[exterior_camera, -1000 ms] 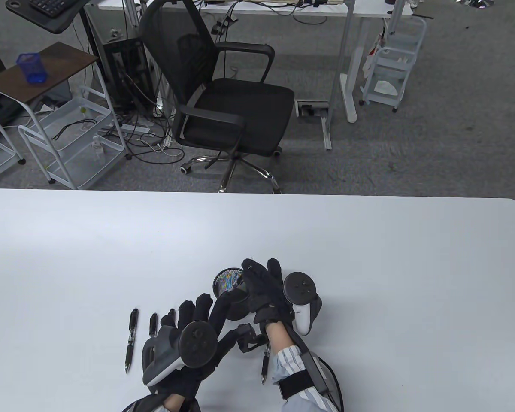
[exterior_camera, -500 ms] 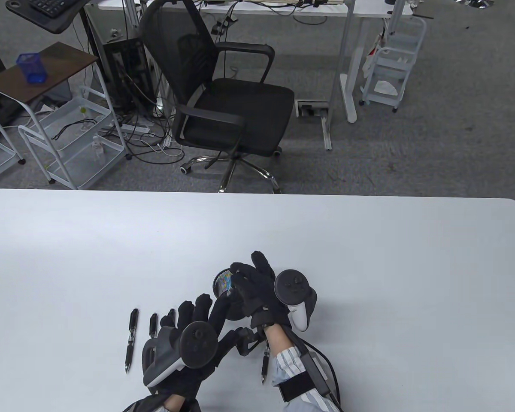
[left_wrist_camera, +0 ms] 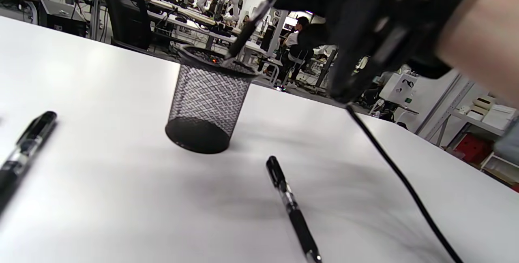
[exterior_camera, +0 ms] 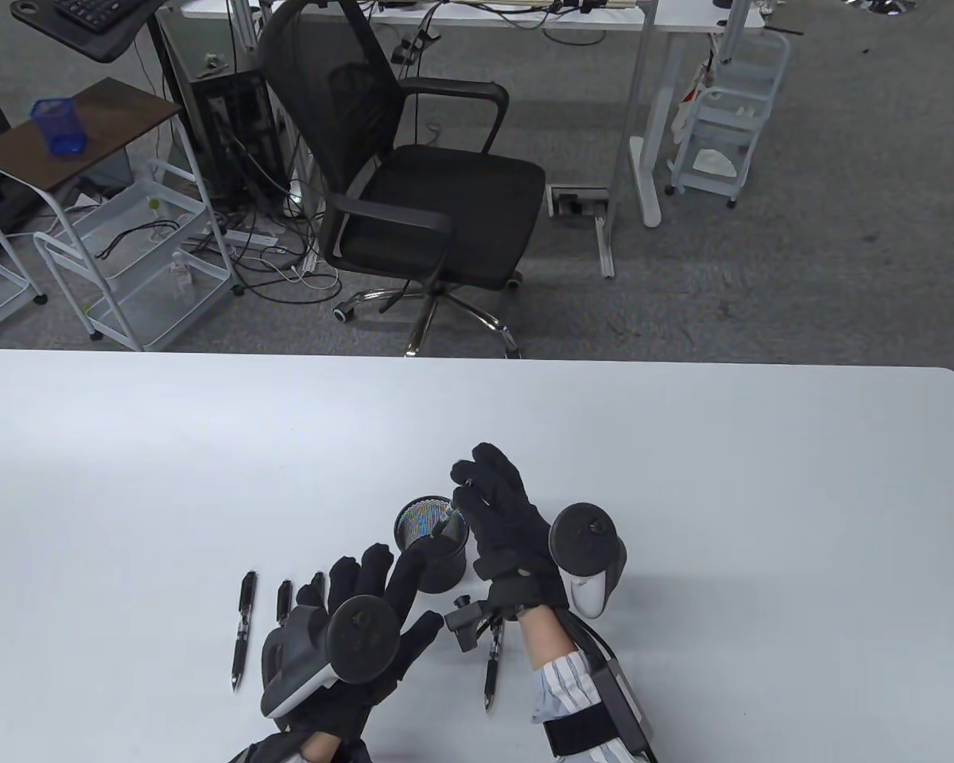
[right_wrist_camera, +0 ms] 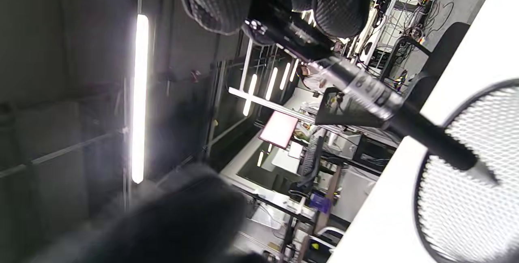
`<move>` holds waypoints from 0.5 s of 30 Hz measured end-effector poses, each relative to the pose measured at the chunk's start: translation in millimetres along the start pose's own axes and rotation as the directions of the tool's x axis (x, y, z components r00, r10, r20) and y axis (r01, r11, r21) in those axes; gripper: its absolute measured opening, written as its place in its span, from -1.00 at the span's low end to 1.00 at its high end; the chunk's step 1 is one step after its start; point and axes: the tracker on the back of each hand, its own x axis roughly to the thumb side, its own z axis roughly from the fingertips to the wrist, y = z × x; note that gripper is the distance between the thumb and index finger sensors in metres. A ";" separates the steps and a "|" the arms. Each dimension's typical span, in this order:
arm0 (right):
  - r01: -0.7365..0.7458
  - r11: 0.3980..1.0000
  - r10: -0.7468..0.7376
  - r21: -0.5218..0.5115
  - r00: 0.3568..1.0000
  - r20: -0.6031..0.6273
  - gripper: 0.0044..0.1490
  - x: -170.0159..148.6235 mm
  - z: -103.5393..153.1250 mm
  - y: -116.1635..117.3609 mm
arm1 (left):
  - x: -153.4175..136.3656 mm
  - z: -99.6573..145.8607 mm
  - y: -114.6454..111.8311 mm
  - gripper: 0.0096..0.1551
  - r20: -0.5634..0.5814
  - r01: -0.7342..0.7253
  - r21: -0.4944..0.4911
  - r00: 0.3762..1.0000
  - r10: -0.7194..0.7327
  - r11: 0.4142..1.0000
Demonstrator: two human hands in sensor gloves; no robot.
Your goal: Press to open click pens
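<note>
My right hand [exterior_camera: 499, 509] grips a black click pen [exterior_camera: 445, 524] and holds it slanted, tip down, at the mouth of a black mesh pen cup [exterior_camera: 433, 548]. The right wrist view shows the fingers around the pen's upper end [right_wrist_camera: 357, 86], with its tip over the cup's rim [right_wrist_camera: 474, 210]. My left hand [exterior_camera: 362, 592] lies open, palm down, on the table left of the cup. One pen [exterior_camera: 243, 628] lies left of it, and two more [exterior_camera: 284, 600] stick out from under it. Another pen [exterior_camera: 492, 664] lies below my right wrist; the left wrist view shows it too [left_wrist_camera: 292, 208].
The white table [exterior_camera: 684, 477] stretches wide to the right and back. A black office chair [exterior_camera: 413, 183] stands beyond the far edge. A glove cable [left_wrist_camera: 397, 174] trails over the table near the lying pen.
My right hand has moved right and away from over the cup, so the cup's mouth now shows with the pen tip at it. The left hand has stayed put.
</note>
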 end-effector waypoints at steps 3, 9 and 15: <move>0.045 0.999 -0.045 -0.010 0.999 -0.002 -0.42 7.5 2.3 -14.6 | 0.7 0.3 -0.8 -0.19 0.006 -0.010 -0.009 1.000 0.010 1.000; 0.058 0.996 -0.058 -0.063 0.998 0.011 -0.42 17.2 14.2 -45.3 | 2.6 0.1 -2.4 -0.19 0.008 0.001 -0.015 1.000 -0.001 1.000; 0.114 0.989 -0.114 -0.095 0.993 0.009 -0.41 22.9 31.8 -60.4 | 3.0 0.3 -1.8 -0.19 0.003 0.003 -0.012 1.000 -0.003 1.000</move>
